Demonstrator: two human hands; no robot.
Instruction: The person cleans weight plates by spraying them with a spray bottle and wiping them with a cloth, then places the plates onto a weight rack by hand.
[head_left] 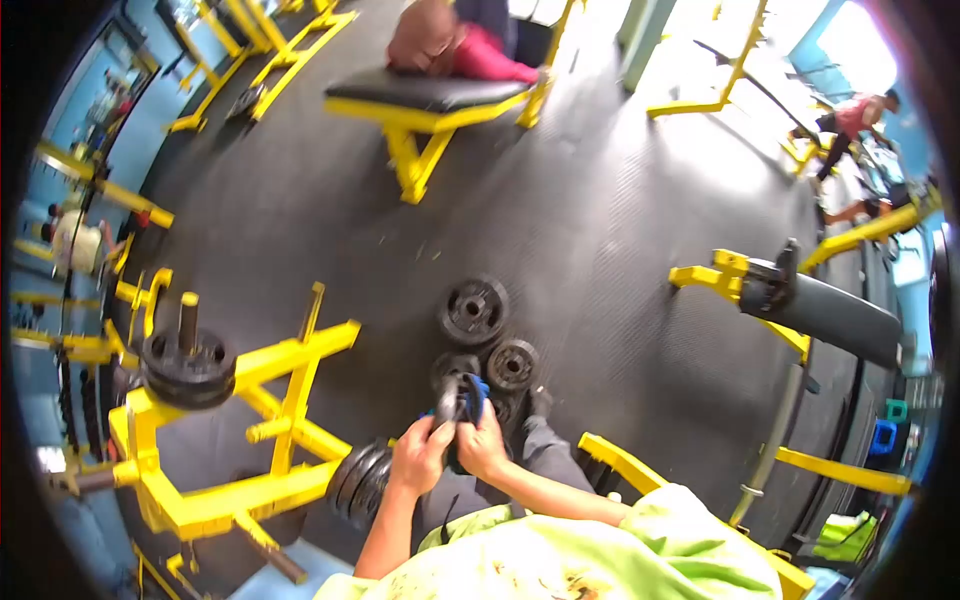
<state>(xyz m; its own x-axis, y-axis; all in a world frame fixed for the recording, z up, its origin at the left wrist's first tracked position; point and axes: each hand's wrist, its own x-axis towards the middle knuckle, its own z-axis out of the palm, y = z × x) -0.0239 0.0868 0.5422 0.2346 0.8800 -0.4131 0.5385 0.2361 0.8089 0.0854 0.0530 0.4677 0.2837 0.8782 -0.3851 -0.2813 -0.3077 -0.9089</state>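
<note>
Two discs [447,398]: are being held on edge in midair, close together, a blue patch [484,388] (too blurred to name) showing beside them.
Left hand [420,455]: is pinching the greyer disc [447,403].
Right hand [482,444]: is gripping the darker disc [467,400].
Foot [541,402]: is resting nearby; a disc could be landing on it if either grip is loosening.
Floor plates [459,323]: are lying just ahead, blocking a forward step.
Yellow rack [272,362]: is hemming in the left side.
</note>
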